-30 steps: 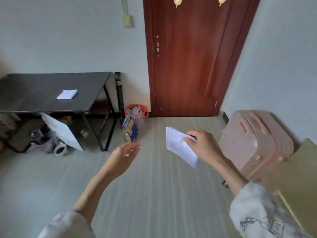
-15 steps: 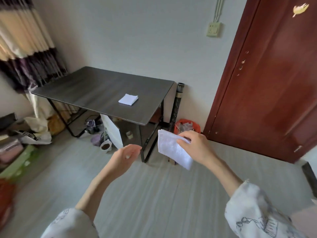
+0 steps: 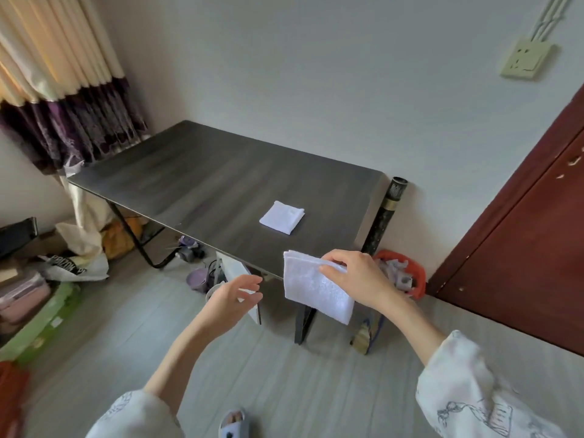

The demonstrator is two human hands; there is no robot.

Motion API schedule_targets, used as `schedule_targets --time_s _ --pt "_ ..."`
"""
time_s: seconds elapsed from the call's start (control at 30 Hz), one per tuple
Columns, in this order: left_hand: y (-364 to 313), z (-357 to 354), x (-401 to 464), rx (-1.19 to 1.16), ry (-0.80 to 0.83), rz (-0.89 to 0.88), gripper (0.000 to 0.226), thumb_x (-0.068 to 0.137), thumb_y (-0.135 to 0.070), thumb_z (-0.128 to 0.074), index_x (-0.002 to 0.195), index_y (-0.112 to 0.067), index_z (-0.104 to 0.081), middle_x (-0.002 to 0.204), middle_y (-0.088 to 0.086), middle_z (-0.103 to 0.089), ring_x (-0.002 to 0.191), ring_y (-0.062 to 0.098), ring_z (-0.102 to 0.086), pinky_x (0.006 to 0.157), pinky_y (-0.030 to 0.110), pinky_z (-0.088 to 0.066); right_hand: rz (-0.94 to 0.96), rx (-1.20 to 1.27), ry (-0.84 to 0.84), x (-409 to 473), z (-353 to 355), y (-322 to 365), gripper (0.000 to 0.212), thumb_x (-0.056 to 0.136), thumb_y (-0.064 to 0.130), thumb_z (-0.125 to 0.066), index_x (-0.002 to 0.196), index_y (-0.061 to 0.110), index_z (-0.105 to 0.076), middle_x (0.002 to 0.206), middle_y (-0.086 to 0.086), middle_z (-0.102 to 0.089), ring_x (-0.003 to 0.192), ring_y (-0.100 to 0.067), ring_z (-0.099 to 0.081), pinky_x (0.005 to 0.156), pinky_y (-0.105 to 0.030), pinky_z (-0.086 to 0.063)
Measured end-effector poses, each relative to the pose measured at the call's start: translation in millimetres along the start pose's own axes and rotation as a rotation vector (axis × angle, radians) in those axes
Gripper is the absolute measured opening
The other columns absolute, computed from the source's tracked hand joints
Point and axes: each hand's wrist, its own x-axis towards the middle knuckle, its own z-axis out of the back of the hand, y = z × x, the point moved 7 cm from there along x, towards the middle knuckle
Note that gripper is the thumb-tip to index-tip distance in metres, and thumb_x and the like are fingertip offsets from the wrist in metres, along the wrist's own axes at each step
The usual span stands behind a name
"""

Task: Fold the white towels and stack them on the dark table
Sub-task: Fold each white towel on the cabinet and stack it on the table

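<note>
Since half a second ago the person has been closing in on the dark table [image 3: 196,181], which is now filling the middle of the view, with its near right corner sitting just under the hands; the door [image 3: 521,254] has been sliding off to the right edge.

The table is standing against the pale wall, with a cream and purple curtain [image 3: 63,99] hanging at its far left end. On the tabletop, toward the right end, one folded white towel [image 3: 282,221] is lying flat by itself. A dark tube [image 3: 384,216] is leaning upright between the table's right end and the wall, and an orange basket [image 3: 410,273] full of scraps is sitting on the floor beside it. Bags and a purple cup [image 3: 197,278] are lying under and to the left of the table.

The right hand [image 3: 354,278] is holding a second folded towel [image 3: 316,289] in the air over the table's near edge, the fingers laid across its top and the thumb apparently underneath, pinching it so that it is hanging down and tilting to the right. The left hand [image 3: 234,295] is hovering just left of that towel, apart from it, with its fingers loosely spread and holding nothing. A wall socket [image 3: 524,60] is showing at the upper right.
</note>
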Motion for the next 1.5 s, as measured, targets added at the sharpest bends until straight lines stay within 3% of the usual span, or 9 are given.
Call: schedule_targets --time_s 0.1,0.23,0.37,0.5,0.67,0.97,1.23,1.33,1.5 --pt "27.9 19.7 65.3 -0.011 0.086 0.019 0.032 0.083 -0.029 -0.064 0.113 -0.031 -0.053 0.112 -0.003 -0.061 0.094 0.012 -0.062 0.084 0.037 -0.053 -0.043 0.026 -0.004 60.2 -17.3 4.3 0.02 0.092 0.029 -0.051 0.103 0.019 -0.065 0.102 0.007 -0.066 0.094 -0.011 -0.059 0.077 -0.022 -0.044" --pt "47.3 25.4 137.1 0.022 0.248 0.016 0.05 0.088 -0.018 -0.06 0.134 -0.021 -0.041 0.122 -0.004 -0.051 0.103 0.013 -0.055 0.074 0.022 -0.047 -0.129 0.052 -0.007 118.5 -28.9 5.8 0.02 0.093 0.028 -0.052 0.104 0.018 -0.066 0.103 0.007 -0.066 0.095 -0.011 -0.058 0.072 -0.011 -0.039" --pt "51.7 9.9 197.6 -0.007 0.408 0.033 0.068 0.086 -0.016 -0.063 0.142 -0.025 -0.025 0.13 -0.012 -0.038 0.118 0.008 -0.041 0.102 0.032 -0.04 -0.202 0.122 0.005 159.8 -28.0 -6.5 0.019 0.092 0.026 -0.053 0.103 0.019 -0.066 0.104 0.007 -0.066 0.096 -0.01 -0.059 0.076 -0.012 -0.04" --pt "47.7 -22.8 241.0 -0.06 0.564 0.013 0.05 0.086 -0.01 -0.06 0.132 -0.021 -0.042 0.126 -0.008 -0.054 0.117 0.007 -0.049 0.102 0.028 -0.041 -0.253 0.165 0.037 195.9 -26.7 -35.8 0.021 0.092 0.024 -0.053 0.108 0.016 -0.065 0.105 0.007 -0.064 0.097 -0.007 -0.058 0.076 -0.01 -0.041" --pt "66.4 -63.2 298.3 -0.046 0.528 0.146 0.007 0.086 -0.012 -0.059 0.091 -0.017 -0.059 0.082 0.0 -0.065 0.082 0.018 -0.063 0.083 0.033 -0.052 -0.338 0.162 0.062 251.0 -26.4 -102.1 0.024 0.093 0.024 -0.052 0.11 0.013 -0.065 0.101 0.006 -0.063 0.094 -0.01 -0.057 0.074 -0.012 -0.04" --pt "84.3 -141.2 382.4 -0.007 0.486 0.409 0.026 0.09 -0.018 -0.056 0.115 -0.012 -0.055 0.097 0.001 -0.065 0.084 0.016 -0.066 0.08 0.024 -0.054 -0.521 0.104 0.183 350.8 -41.8 -242.0 0.023 0.093 0.021 -0.049 0.109 0.013 -0.064 0.106 -0.004 -0.065 0.094 -0.019 -0.06 0.076 -0.028 -0.046" --pt "90.2 -160.6 406.2 0.066 0.534 0.473 0.029 0.091 -0.023 -0.056 0.117 -0.011 -0.051 0.096 0.0 -0.061 0.072 0.011 -0.064 0.068 0.018 -0.052 -0.594 0.033 0.243 376.3 -59.9 -290.4 0.023 0.094 0.018 -0.044 0.108 0.017 -0.063 0.105 -0.004 -0.066 0.09 -0.018 -0.06 0.081 -0.033 -0.052" --pt "90.7 -158.1 407.7 0.123 0.57 0.478 0.033 0.092 -0.028 -0.054 0.12 -0.013 -0.047 0.096 0.002 -0.062 0.072 0.011 -0.062 0.07 0.021 -0.052 -0.588 0.008 0.175 371.2 -54.7 -288.0 0.029 0.095 0.017 -0.044 0.12 0.014 -0.058 0.119 -0.005 -0.06 0.105 -0.019 -0.056 0.089 -0.031 -0.047" --pt "79.0 -135.3 397.5 0.249 0.609 0.368 0.036 0.095 -0.03 -0.046 0.127 -0.016 -0.041 0.114 0.007 -0.058 0.1 0.02 -0.058 0.087 0.027 -0.046 -0.581 -0.042 -0.018 334.3 -37.3 -266.0 0.038 0.095 0.018 -0.047 0.133 0.017 -0.048 0.135 -0.003 -0.047 0.123 -0.019 -0.046 0.101 -0.029 -0.038"
